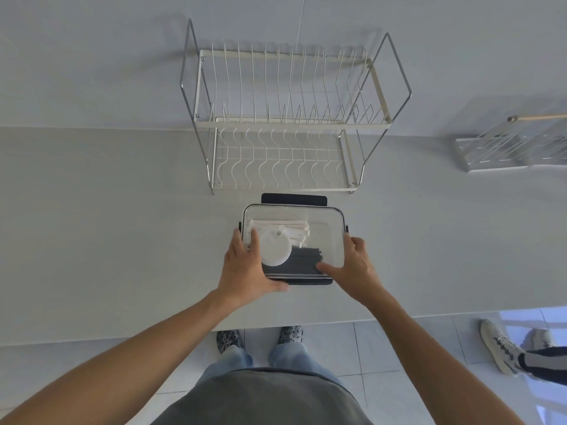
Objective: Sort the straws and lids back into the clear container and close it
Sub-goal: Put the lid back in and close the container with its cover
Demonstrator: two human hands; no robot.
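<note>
Nearest me are my grey shirt and jeans, then two bare forearms reaching out over a pale countertop (107,240). My left hand (245,268) lies with straight fingers pressing the left edge of the clear container (325,234), thumb at its near rim; it curls round nothing. The container sits on the counter between both hands, its transparent cover seemingly already on. Inside I see white straws (285,225), a round white lid (274,248) and dark straws (306,257). My right hand (356,265) lies flat on the cover's right side, fingers extended and pressing. I judge the box light, rigid and smooth, likely to slide on this slick surface, so it is best held by its short sides near the dark latches. Behind it stands a two-tier wire dish rack (291,118); far right, a smaller rack (515,148) and another person's shoes on pale floor tiles.
</note>
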